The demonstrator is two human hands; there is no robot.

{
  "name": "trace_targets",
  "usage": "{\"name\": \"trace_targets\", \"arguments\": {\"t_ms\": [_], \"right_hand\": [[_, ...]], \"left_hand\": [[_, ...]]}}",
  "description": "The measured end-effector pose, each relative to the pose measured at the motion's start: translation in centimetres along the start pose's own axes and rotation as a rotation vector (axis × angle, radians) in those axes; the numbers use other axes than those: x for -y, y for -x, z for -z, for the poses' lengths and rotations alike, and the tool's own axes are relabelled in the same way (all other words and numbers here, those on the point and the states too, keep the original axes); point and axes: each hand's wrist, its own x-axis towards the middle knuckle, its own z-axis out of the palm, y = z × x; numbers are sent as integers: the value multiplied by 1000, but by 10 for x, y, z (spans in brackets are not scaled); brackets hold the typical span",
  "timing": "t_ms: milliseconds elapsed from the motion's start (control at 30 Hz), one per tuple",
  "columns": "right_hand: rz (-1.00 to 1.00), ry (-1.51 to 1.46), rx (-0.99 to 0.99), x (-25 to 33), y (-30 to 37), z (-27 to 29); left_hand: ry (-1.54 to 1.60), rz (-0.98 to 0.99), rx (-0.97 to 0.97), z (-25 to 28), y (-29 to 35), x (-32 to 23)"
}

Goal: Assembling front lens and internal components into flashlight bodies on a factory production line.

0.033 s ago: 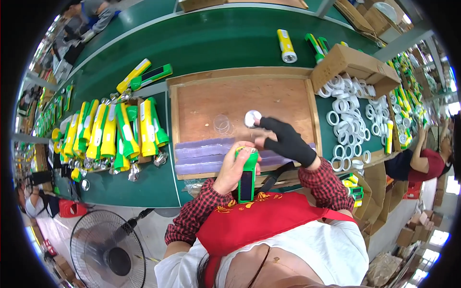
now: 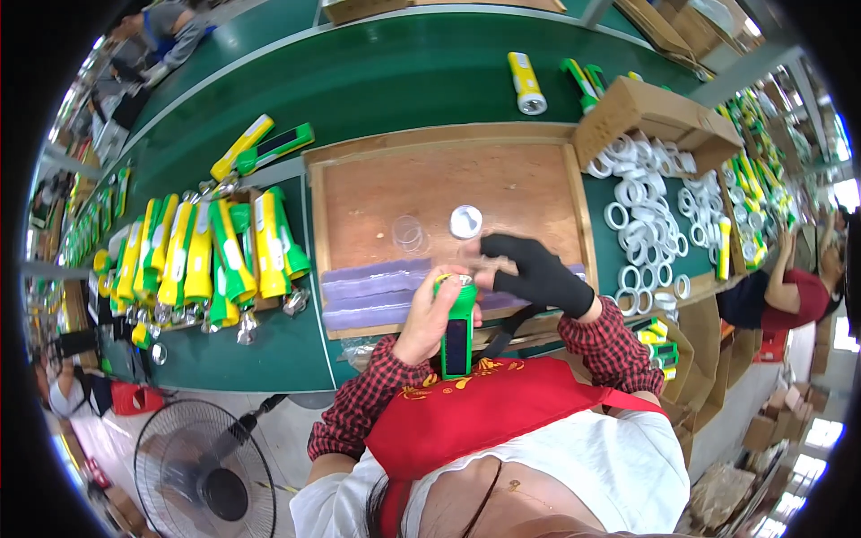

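Observation:
My left hand (image 2: pixel 421 325) is closed around a green flashlight (image 2: pixel 458 341) with a dark panel, its head end pointing away from me. My right hand (image 2: pixel 538 274), in a black fingerless glove, is just right of that head; its fingers are smeared by motion, so I cannot tell if they hold anything. Beyond them a white-rimmed round piece (image 2: pixel 465 221) lies on the wooden tray (image 2: pixel 502 166). Thin clear discs (image 2: pixel 409 234) rest to its left. Stacked purplish clear strips (image 2: pixel 372 296) lie along the tray's near side.
Several yellow and green flashlights (image 2: pixel 188 255) stand packed at the left. White rings (image 2: pixel 647 220) spill from a cardboard box (image 2: pixel 655 115) at the right. A yellow flashlight (image 2: pixel 526 82) lies on the green table (image 2: pixel 421 85). A black fan (image 2: pixel 211 475) stands lower left.
My right hand has drawn back from the white-rimmed piece toward the flashlight's head. The piece stays on the tray. My left hand keeps the flashlight in about the same place.

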Motion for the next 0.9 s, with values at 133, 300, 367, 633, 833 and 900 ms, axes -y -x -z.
{"name": "trace_targets", "arguments": {"t_ms": [133, 300, 367, 633, 833, 900], "right_hand": [[207, 251, -39, 21, 23, -16], [101, 27, -91, 18, 37, -3], [-27, 265, -483, -32, 48, 30], [-453, 1425, -637, -98, 67, 117], [-8, -59, -366, 1, 40, 30], [102, 12, -196, 27, 36, -9]], "left_hand": [[-4, 26, -17, -4, -2, 2], [-23, 129, 91, -9, -6, 2], [-7, 124, 100, -12, -6, 1], [28, 172, 181, -13, 5, -9], [19, 158, 233, -10, 11, -6], [53, 177, 176, -19, 12, -12]]}}
